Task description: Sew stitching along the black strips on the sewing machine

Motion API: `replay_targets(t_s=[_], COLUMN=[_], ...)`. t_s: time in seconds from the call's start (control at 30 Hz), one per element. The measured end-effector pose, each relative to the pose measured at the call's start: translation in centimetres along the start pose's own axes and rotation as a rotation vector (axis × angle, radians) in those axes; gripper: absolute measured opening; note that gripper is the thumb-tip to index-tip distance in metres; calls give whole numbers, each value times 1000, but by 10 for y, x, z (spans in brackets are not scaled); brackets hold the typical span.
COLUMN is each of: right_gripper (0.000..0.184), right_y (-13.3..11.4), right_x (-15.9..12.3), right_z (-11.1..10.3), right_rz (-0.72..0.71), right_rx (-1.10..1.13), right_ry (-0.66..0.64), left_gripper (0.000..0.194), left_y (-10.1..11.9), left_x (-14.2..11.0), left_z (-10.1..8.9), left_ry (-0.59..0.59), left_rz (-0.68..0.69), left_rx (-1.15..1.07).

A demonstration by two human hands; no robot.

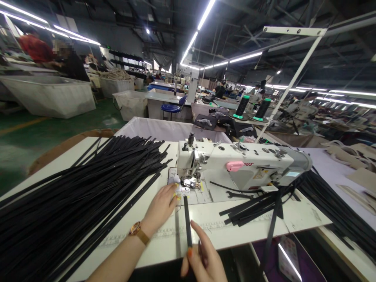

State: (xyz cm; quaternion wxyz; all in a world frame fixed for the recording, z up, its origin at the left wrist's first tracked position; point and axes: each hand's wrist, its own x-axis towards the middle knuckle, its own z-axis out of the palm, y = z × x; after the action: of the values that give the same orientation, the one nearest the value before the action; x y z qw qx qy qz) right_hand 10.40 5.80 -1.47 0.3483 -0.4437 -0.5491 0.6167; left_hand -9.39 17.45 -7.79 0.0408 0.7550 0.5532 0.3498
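My right hand (204, 256) pinches the near end of a narrow black strip (187, 219) between thumb and fingers. The strip's far end points at the needle area of a white sewing machine (211, 162). Beside the presser foot (189, 183), my left hand (161, 203) lies on the machine bed with fingers stretched out and thumb slightly apart; I see nothing held in it. A watch (139, 232) circles the left wrist. A large pile of long black strips (73, 188) covers the table to the left.
Short black strips (249, 209) and a wrench (239, 195) lie right of the needle. More strips (326, 203) hang over the right side. Thread cones (242, 106) stand behind the machine. A phone (289, 258) rests below the table edge. A cloth-lined bin (164, 128) stands behind the table.
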Motion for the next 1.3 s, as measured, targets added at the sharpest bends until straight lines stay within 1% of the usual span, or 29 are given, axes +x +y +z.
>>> replay_targets(t_s=[0.03,0.07,0.13,0.2,0.27,0.4,0.53,0.6,0.7,0.77,0.93,1.07,1.3], right_gripper=[59,55,48,46,47,48,48,43,34,32,32,31,39], right_y=[-2,-4,-8,-12,-13,-9,-3,-4,-10,-13,-11,-9,-7], right_x=[16,31,57,75,84,86,91,96,103,106,108,107,99], right_z=[-2,-2,-3,-1,0,3,4,4,4,4,5,4,-1], right_rz=[-35,-32,29,104,155,205,200,192,191,196,176,160,175], right_rx=[-12,-17,5,47,90,161,213,228,226,220,160,122,111], right_ry=[44,53,25,4,12,22,41,42,5,3,59,48,62], left_gripper=[37,35,32,31,32,32,32,32,33,33,36,36,35], left_y=[-1,-1,-1,0,1,3,5,6,7,7,5,5,6], left_x=[0,1,1,1,1,2,3,3,4,4,3,3,3], left_z=[-1,-2,-4,-6,-6,-3,-3,-4,-5,-4,0,1,-2], left_ry=[20,29,18,-5,-17,-61,-101,-109,-114,-113,-85,-88,-100], left_rz=[-20,-30,-20,17,56,97,102,100,105,114,139,142,154], left_rx=[-6,-9,-14,-15,0,66,114,125,132,138,161,157,132])
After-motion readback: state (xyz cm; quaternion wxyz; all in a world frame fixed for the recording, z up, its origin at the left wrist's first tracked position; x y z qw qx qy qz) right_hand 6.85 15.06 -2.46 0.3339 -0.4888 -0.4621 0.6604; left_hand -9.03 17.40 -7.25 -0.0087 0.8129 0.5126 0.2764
